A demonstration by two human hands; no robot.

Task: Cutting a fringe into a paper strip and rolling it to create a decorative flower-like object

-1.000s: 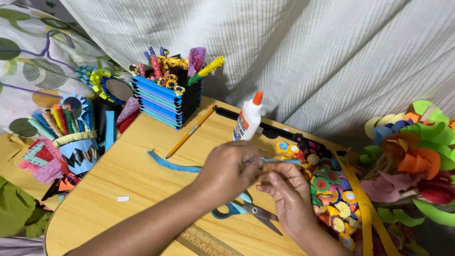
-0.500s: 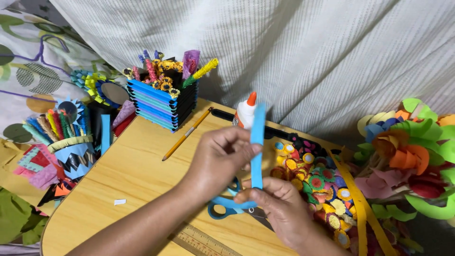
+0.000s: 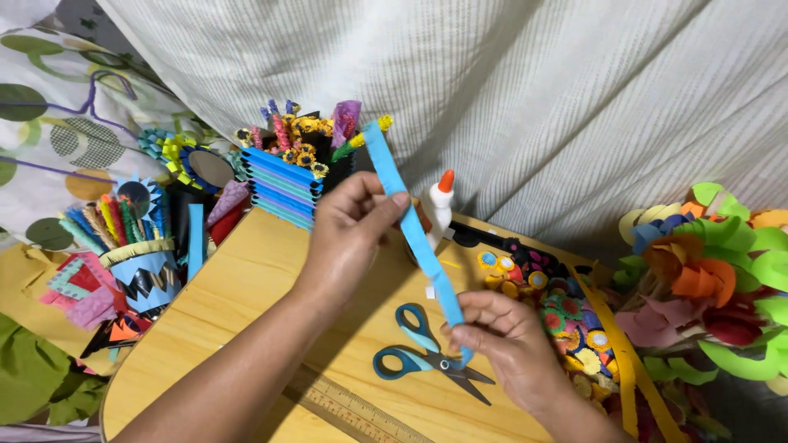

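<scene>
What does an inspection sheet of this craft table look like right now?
Surface: wooden table, bare in the middle.
Job's things: blue paper strip held slanted above the table, top end free.
Clutter: scissors, ruler, glue bottle, blue holder of paper crafts, pencil cup, paper discs, yellow strips.
Grippers: left hand pinches the strip near its middle; right hand pinches its lower end.
Cables: nothing seen.
Surroundings: striped cloth behind, patterned cloth at left, paper flowers at right.
</scene>
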